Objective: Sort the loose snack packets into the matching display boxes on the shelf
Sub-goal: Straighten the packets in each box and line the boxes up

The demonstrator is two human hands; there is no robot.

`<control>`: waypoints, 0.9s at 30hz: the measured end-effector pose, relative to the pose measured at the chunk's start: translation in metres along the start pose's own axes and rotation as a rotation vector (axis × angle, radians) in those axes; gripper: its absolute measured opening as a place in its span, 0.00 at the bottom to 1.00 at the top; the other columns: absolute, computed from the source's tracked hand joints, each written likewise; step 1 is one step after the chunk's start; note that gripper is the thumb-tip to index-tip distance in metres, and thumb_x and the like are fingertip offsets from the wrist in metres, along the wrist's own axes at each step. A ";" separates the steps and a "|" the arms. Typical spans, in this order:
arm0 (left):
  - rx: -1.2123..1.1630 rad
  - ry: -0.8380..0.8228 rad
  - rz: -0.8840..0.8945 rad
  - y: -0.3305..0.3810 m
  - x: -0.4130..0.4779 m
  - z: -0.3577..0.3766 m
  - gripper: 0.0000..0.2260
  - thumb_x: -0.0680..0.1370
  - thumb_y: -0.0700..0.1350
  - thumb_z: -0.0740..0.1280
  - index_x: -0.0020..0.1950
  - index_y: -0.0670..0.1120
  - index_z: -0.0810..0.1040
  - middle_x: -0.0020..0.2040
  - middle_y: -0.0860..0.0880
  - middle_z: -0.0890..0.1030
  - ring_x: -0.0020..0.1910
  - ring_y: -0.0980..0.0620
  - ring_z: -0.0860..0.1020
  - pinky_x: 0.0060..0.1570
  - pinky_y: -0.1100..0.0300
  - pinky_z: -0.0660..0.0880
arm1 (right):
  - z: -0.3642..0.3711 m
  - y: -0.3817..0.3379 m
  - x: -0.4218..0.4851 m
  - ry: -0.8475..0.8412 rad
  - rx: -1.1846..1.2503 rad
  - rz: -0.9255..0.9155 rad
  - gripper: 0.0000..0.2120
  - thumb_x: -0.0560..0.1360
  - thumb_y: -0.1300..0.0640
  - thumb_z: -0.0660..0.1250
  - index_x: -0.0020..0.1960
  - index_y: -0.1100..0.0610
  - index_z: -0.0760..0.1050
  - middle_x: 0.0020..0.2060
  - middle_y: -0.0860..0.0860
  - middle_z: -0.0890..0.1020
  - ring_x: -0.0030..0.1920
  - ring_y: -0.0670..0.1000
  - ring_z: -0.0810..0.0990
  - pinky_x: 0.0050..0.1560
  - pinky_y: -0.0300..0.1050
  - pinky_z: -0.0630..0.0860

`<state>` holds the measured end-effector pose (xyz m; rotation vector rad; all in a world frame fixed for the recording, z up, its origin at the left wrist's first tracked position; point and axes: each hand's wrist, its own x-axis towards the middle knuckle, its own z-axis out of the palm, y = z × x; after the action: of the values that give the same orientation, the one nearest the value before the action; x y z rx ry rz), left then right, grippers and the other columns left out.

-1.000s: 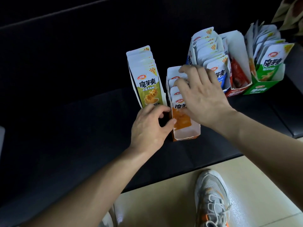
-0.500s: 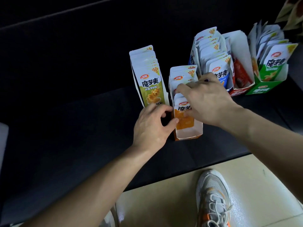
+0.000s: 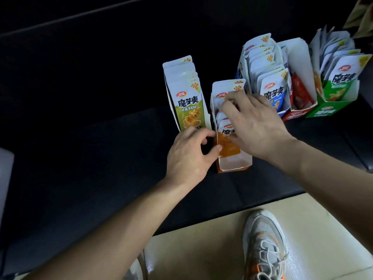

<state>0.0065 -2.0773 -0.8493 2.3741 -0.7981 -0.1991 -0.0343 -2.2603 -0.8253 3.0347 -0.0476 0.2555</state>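
Observation:
An orange display box (image 3: 234,165) stands on the black shelf (image 3: 101,158), filled with orange snack packets (image 3: 228,91). My left hand (image 3: 189,156) grips the box's left wall near its front, thumb against the side. My right hand (image 3: 254,124) lies over the packets, its fingertips bent among them and parting the row; whether it pinches one packet is hidden. Left of it stands a stack of olive-green packets (image 3: 186,104). To the right stand a blue box (image 3: 270,87), a red box (image 3: 298,93) and a green box (image 3: 339,85).
The shelf's front edge runs diagonally above a beige tiled floor (image 3: 201,249). A grey and orange sneaker (image 3: 262,245) stands on the floor below the boxes. A pale object (image 3: 5,178) shows at the left edge.
My right hand slid from the back of the orange row toward the front and its fingers dug in between the packets. My left hand stayed on the box.

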 end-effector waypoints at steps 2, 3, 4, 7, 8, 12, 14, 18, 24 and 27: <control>-0.005 0.003 0.001 0.001 0.000 0.001 0.14 0.76 0.59 0.70 0.61 0.58 0.79 0.49 0.57 0.74 0.52 0.57 0.72 0.47 0.61 0.72 | -0.001 -0.001 0.000 -0.010 -0.001 0.021 0.33 0.59 0.56 0.81 0.60 0.59 0.71 0.63 0.61 0.74 0.54 0.64 0.78 0.56 0.58 0.72; -0.007 0.004 0.000 0.001 0.000 0.001 0.14 0.76 0.59 0.70 0.61 0.58 0.79 0.49 0.57 0.74 0.52 0.57 0.73 0.47 0.61 0.72 | -0.002 -0.001 0.000 -0.014 -0.008 0.025 0.34 0.59 0.55 0.81 0.61 0.59 0.71 0.63 0.61 0.73 0.55 0.65 0.77 0.56 0.59 0.72; -0.009 0.004 0.000 0.001 -0.001 0.000 0.14 0.76 0.59 0.70 0.61 0.58 0.79 0.50 0.57 0.74 0.52 0.57 0.73 0.48 0.60 0.73 | -0.003 -0.002 0.000 -0.018 -0.013 0.025 0.34 0.59 0.55 0.81 0.61 0.59 0.72 0.64 0.61 0.73 0.57 0.65 0.75 0.57 0.59 0.71; -0.013 -0.010 -0.003 -0.001 -0.001 -0.001 0.15 0.76 0.59 0.70 0.61 0.58 0.79 0.50 0.58 0.75 0.52 0.57 0.73 0.49 0.58 0.76 | -0.003 -0.002 -0.001 -0.022 -0.003 0.024 0.34 0.60 0.54 0.81 0.61 0.58 0.71 0.65 0.62 0.73 0.58 0.65 0.74 0.57 0.60 0.71; -0.013 -0.013 -0.001 -0.002 -0.001 -0.001 0.15 0.76 0.59 0.70 0.61 0.58 0.79 0.50 0.58 0.75 0.52 0.57 0.74 0.50 0.57 0.76 | -0.002 -0.003 -0.003 -0.016 -0.001 0.024 0.33 0.60 0.54 0.81 0.61 0.58 0.72 0.65 0.62 0.74 0.58 0.65 0.75 0.57 0.60 0.71; -0.052 -0.048 -0.017 0.000 0.003 -0.010 0.15 0.76 0.60 0.70 0.60 0.57 0.80 0.51 0.59 0.76 0.51 0.59 0.76 0.51 0.54 0.78 | 0.003 -0.004 -0.013 0.056 0.058 0.050 0.30 0.61 0.57 0.80 0.59 0.57 0.72 0.67 0.61 0.72 0.60 0.65 0.75 0.57 0.60 0.70; -0.124 -0.028 -0.008 0.001 0.011 -0.023 0.11 0.77 0.58 0.69 0.57 0.57 0.81 0.50 0.59 0.77 0.46 0.62 0.76 0.48 0.55 0.78 | 0.005 -0.005 -0.020 0.106 0.070 0.078 0.30 0.62 0.55 0.80 0.59 0.57 0.73 0.65 0.60 0.72 0.59 0.64 0.73 0.57 0.59 0.68; -0.049 0.000 0.081 0.006 0.050 -0.056 0.07 0.78 0.51 0.69 0.55 0.58 0.81 0.48 0.59 0.77 0.39 0.66 0.71 0.42 0.62 0.69 | 0.007 -0.006 -0.030 0.139 0.092 0.118 0.25 0.65 0.53 0.79 0.58 0.56 0.75 0.54 0.56 0.78 0.53 0.60 0.76 0.57 0.55 0.65; 0.330 -0.074 0.206 0.033 0.097 -0.047 0.16 0.77 0.56 0.71 0.64 0.60 0.79 0.59 0.53 0.72 0.62 0.50 0.70 0.57 0.54 0.71 | -0.003 -0.008 -0.040 0.075 0.166 0.099 0.16 0.69 0.55 0.69 0.56 0.53 0.75 0.50 0.52 0.79 0.51 0.59 0.78 0.57 0.55 0.68; 0.399 -0.030 0.186 0.036 0.099 -0.033 0.15 0.76 0.54 0.72 0.62 0.59 0.79 0.60 0.52 0.71 0.62 0.48 0.70 0.54 0.55 0.71 | -0.002 -0.008 -0.044 0.067 0.176 0.112 0.15 0.69 0.57 0.69 0.55 0.53 0.75 0.49 0.51 0.79 0.50 0.59 0.77 0.55 0.54 0.69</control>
<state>0.0788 -2.1414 -0.7961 2.6467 -1.1560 0.0043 -0.0773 -2.2508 -0.8319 3.2000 -0.2017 0.3903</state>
